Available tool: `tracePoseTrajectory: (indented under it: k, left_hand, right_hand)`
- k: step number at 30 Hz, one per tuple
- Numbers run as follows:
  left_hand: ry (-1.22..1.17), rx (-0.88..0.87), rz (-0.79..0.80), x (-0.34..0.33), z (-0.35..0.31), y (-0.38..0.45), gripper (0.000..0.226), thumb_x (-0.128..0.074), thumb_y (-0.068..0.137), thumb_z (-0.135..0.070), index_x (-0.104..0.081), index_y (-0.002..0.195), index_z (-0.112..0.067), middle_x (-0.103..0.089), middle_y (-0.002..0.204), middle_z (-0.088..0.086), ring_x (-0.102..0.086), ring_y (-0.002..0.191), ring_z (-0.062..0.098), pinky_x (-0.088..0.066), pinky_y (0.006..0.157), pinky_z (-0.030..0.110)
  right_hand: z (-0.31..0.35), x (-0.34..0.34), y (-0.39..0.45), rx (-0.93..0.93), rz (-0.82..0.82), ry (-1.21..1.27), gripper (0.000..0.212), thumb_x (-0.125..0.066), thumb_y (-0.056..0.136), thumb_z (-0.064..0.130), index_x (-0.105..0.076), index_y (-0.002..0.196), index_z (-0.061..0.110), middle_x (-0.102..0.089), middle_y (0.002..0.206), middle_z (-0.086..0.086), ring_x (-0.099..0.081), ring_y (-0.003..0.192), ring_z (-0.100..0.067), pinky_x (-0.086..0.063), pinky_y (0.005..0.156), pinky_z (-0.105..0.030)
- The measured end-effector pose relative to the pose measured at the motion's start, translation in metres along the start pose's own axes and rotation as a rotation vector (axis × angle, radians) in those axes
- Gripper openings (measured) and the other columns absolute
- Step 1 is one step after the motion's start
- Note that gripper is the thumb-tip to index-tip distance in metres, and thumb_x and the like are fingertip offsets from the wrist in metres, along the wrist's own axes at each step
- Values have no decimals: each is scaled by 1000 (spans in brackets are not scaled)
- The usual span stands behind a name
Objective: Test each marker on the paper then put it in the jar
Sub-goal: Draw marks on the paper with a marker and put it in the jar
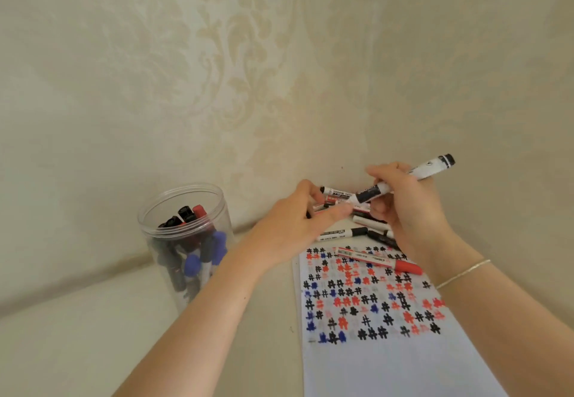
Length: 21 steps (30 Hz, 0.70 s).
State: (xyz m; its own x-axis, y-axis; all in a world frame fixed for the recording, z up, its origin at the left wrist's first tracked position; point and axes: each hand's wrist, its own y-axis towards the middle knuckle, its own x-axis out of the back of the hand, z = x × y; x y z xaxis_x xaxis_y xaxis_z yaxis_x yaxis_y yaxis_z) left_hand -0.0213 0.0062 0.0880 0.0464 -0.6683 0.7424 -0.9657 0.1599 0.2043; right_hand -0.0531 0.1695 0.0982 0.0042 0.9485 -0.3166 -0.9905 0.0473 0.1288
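— What's on the table (93,334)?
— Paper (388,350) near right, jar (186,241) left by the damask wall (217,55).
— Hands?
— Right hand (403,207) grips a marker (425,171); left hand (298,222), fingers loose, touches the far pile (357,225).

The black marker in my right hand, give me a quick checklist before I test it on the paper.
1. Right hand grips the black marker: ok.
2. Cap off: not ok, black cap appears on.
3. Left hand free to pull cap: ok, open by the marker pile.
4. Blank space on the paper: ok, near part unmarked.
5. Red marker lies on the paper: not ok.
6. Jar open: ok.
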Motion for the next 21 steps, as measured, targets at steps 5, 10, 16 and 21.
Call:
tracePoseTrajectory:
  k: [5, 10, 16, 21]
  left_hand:
    - [14, -30, -104, -48, 2, 3, 20, -49, 95, -45, -52, 96, -26, -63, 80, -3, -58, 63, 14, -47, 60, 31]
    - [-12, -79, 104, -103, -9, 5, 9, -57, 93, -33, -61, 92, -25, -58, 76, -10, -56, 61, 8, -47, 58, 29]
    - [10, -125, 255, -142, -10, 10, 7, -60, 90, -33, -65, 89, -29, -57, 68, -9, -51, 55, 9, -41, 55, 27]
    - [66, -126, 260, -153, -5, 8, 10, -60, 88, -44, -62, 89, -34, -57, 69, -11, -56, 62, 7, -47, 61, 29]
  right_hand:
    - [-15, 55, -5, -42, -160, -54, 17, -68, 87, 20, -57, 79, 10, -65, 80, -7, -67, 67, -22, -59, 67, -32]
    - [-39, 105, -19, -132, -244, -305, 27, -75, 78, 8, -49, 69, 12, -46, 59, -6, -39, 46, -15, -37, 42, -24]
    - [-63, 130, -38, -148, -281, -371, 27, -62, 86, 13, -50, 63, 7, -48, 47, -5, -40, 32, -19, -33, 37, -25]
    - [-70, 136, -43, -64, -328, -415, 18, -55, 84, 4, -48, 67, 5, -40, 55, -12, -33, 38, -20, -26, 35, -19]
